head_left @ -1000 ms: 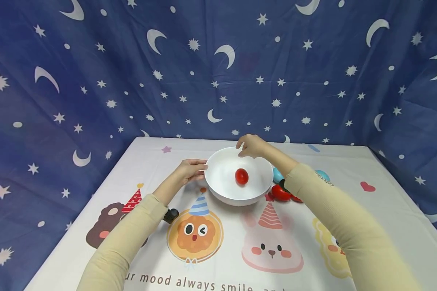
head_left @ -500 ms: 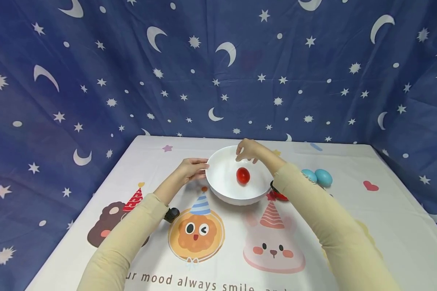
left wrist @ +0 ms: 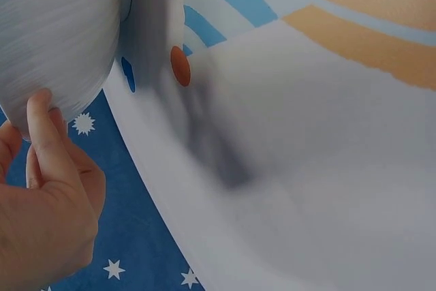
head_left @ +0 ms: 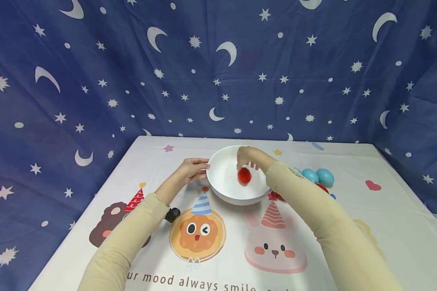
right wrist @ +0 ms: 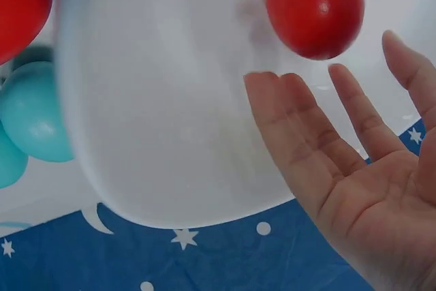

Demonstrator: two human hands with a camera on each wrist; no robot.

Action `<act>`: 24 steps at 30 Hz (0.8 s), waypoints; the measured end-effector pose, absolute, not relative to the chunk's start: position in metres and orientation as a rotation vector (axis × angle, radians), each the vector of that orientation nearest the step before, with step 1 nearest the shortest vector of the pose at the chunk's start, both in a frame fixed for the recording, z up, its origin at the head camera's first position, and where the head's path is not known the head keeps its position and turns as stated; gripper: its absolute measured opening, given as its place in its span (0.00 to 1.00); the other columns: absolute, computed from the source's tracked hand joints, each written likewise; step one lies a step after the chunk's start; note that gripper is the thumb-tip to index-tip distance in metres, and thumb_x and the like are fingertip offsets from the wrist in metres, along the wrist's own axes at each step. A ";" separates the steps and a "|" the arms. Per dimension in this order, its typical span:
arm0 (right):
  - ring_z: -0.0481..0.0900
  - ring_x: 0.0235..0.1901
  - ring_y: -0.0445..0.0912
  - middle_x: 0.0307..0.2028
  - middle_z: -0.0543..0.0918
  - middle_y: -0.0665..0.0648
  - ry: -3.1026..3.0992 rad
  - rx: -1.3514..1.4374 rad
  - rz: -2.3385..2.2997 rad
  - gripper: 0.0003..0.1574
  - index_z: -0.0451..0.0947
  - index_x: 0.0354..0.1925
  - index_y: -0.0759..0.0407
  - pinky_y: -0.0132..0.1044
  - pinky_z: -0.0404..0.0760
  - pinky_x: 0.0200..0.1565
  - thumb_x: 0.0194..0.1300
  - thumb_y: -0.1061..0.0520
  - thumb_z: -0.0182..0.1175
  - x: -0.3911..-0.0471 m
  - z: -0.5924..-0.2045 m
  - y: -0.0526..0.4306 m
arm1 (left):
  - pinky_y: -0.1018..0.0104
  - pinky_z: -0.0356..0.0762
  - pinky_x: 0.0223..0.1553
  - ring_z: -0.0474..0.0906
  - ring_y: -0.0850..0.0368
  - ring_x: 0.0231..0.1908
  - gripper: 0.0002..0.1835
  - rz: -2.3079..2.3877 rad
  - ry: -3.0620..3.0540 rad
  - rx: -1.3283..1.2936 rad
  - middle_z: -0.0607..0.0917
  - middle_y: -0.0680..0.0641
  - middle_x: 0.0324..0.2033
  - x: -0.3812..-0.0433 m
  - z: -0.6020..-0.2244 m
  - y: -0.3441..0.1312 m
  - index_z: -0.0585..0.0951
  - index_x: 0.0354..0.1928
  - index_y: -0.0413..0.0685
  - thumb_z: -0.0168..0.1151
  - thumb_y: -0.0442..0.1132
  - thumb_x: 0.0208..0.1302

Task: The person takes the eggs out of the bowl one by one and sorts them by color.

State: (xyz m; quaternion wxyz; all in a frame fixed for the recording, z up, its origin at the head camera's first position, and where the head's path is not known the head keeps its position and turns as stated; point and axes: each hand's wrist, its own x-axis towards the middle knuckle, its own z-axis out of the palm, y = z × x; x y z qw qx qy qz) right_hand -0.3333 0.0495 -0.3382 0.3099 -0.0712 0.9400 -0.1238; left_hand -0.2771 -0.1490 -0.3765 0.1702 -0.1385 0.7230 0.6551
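Note:
A white bowl (head_left: 221, 178) stands on the table with a single red egg (head_left: 244, 176) inside it. My left hand (head_left: 191, 169) grips the bowl's left side, thumb at the rim and fingers against the outer wall, as the left wrist view also shows. Over the inside of the bowl reaches my right hand (head_left: 252, 157), pointing down close to the red egg. In the right wrist view the fingers of the right hand (right wrist: 381, 175) are spread and relaxed, with a small gap to the red egg (right wrist: 317, 8), and nothing is held.
Right of the bowl lie blue eggs (head_left: 325, 177) and red eggs (head_left: 322, 187), partly hidden behind the right sleeve (head_left: 295, 190). A cartoon-printed cloth (head_left: 211, 266) covers the table. Behind it hangs a dark blue curtain (head_left: 189, 101) with moons and stars.
My right hand has come down and forward into the bowl, from above its far rim to beside the red egg. The left hand keeps its grip on the bowl.

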 end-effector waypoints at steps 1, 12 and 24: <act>0.77 0.52 0.60 0.54 0.75 0.65 2.464 -0.177 -0.339 0.16 0.75 0.47 0.61 0.51 0.84 0.51 0.61 0.55 0.61 -0.334 -0.340 0.050 | 0.73 0.86 0.31 0.82 0.65 0.25 0.22 1.862 2.054 -0.394 0.83 0.46 0.39 -0.277 -0.377 -0.149 0.75 0.59 0.41 0.62 0.32 0.62; 0.80 0.47 0.60 0.51 0.75 0.65 2.337 -0.166 -0.365 0.19 0.72 0.50 0.67 0.47 0.84 0.51 0.62 0.59 0.60 -0.326 -0.344 0.052 | 0.74 0.86 0.31 0.81 0.65 0.25 0.21 1.860 2.050 -0.408 0.81 0.45 0.41 -0.278 -0.377 -0.149 0.76 0.58 0.42 0.62 0.32 0.62; 0.79 0.39 0.58 0.43 0.77 0.64 2.336 -0.212 -0.450 0.17 0.74 0.43 0.62 0.45 0.89 0.39 0.55 0.62 0.67 -0.365 -0.386 0.058 | 0.76 0.85 0.27 0.81 0.65 0.23 0.22 1.865 2.049 -0.407 0.82 0.47 0.35 -0.278 -0.375 -0.149 0.76 0.58 0.42 0.63 0.32 0.60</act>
